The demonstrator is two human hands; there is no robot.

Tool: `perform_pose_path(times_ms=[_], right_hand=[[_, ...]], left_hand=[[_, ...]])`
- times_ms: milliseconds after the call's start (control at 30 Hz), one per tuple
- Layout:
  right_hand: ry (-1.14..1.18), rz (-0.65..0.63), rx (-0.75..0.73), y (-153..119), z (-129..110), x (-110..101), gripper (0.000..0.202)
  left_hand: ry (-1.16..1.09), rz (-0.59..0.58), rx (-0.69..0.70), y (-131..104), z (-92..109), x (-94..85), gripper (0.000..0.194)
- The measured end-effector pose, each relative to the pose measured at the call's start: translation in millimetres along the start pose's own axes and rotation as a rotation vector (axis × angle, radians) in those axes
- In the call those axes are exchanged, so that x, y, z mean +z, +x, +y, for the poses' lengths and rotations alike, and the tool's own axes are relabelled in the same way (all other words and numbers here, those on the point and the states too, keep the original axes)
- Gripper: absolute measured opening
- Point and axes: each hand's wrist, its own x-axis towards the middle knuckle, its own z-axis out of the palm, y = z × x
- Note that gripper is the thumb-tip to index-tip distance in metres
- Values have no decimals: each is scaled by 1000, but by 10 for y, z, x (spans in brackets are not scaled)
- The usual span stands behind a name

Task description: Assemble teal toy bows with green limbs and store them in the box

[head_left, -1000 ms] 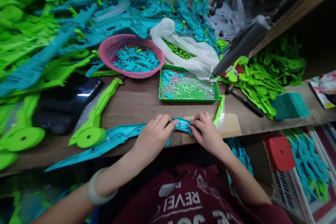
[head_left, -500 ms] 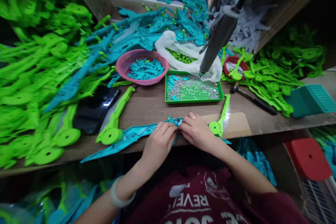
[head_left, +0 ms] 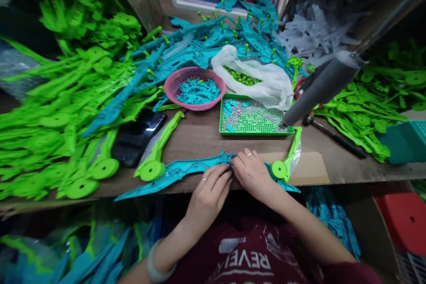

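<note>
A long blue plastic bow-shaped shell (head_left: 184,167) lies along the front edge of the bench, its hollow side up, with a thin wire inside. My left hand (head_left: 209,193) has its fingers bent and closed on the near side of the shell's middle. Pressed against the middle from the right is my right hand (head_left: 253,172), fingertips together; whatever small piece they pinch is hidden. Green plastic arms with round discs lie beside the shell's two ends, one at the left (head_left: 150,170) and one at the right (head_left: 280,169).
Behind the shell is a green tray (head_left: 256,133) of screws, with a hanging electric screwdriver (head_left: 321,91) over its right corner. A pink basket (head_left: 169,91), white bag (head_left: 271,77), hammer (head_left: 336,136) and phone (head_left: 138,137) surround it. Green parts (head_left: 96,80) pile up left.
The view has shifted, so the bench things appear farther right. My left hand's fingers have drawn slightly toward me, off the shell's far side. My right hand stays at the middle.
</note>
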Motion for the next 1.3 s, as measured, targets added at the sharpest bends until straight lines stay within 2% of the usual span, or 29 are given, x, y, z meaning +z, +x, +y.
perform_pose_path(times_ms=[67,200,333,367,567,700,833,1000,1133,1300], right_hand=[[36,-46,1,30,17,-25,17],[89,-111,6,67,55,-59,20],[152,-116,-9,100,107,-50,8],[164,-113,-24,111,128,-48,11],[149,-101,-213,137,284,-45,14],[130,-34,-301,78,347,-56,24],[138,-37,-331,29,357,-112,25],[98,-77,-366,35,353,-158,24],[85,-64,-374,56,367,-144,23],[105,-85,-413,59,400,-127,19]], left_hand=[[61,41,-35,-19,18,22,16],[118,23,-2,-42,36,40,17],[202,28,20,-63,52,44,17],[206,21,17,-67,60,43,18],[178,19,-103,-65,95,36,22],[152,26,-80,-58,72,35,21],[109,16,-51,-1,22,8,19],[28,-74,-89,131,-52,-29,19],[24,-95,-68,141,-78,-44,16],[-62,-99,-143,143,-97,-45,12]])
